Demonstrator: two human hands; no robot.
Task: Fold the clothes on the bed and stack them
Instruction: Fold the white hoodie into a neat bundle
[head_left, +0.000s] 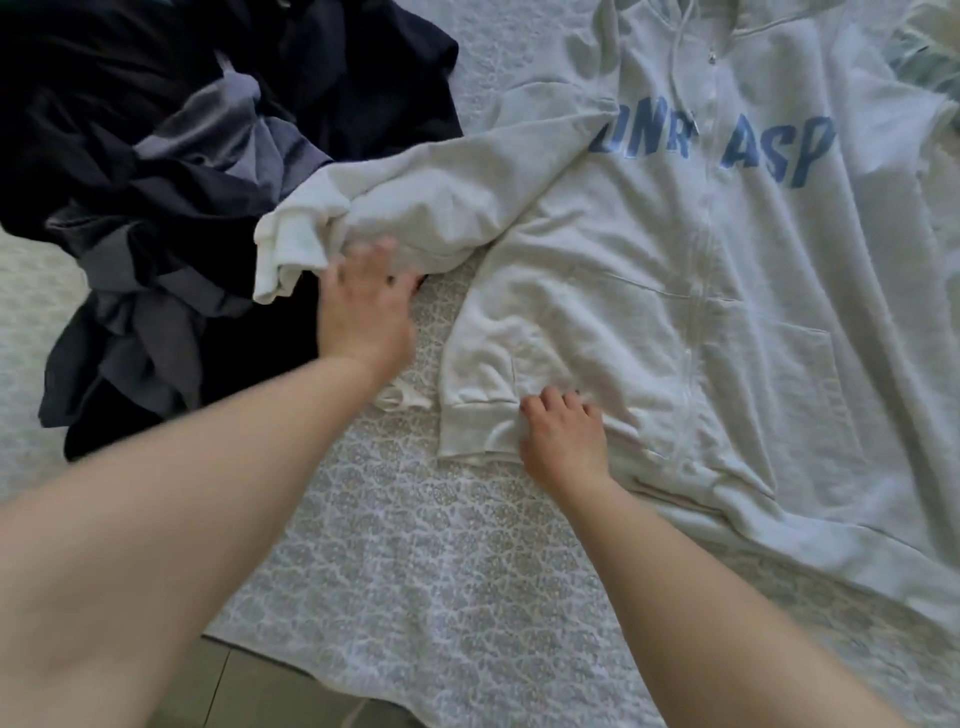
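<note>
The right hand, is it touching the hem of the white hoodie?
Touching. The head view shows the right hand lying on the white hoodie at its ribbed hem, fingers curled into the fabric, no gap visible.

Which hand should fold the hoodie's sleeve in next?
Probably the left hand: it already touches the sleeve near its cuff. The right hand is busy at the hoodie hem.

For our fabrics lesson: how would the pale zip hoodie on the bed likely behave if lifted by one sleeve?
The hoodie looks floppy: its sleeve already bunches near the left hand. Its thick fleece suggests some weight. It probably drags rather than slides on the textured bedspread.
</note>
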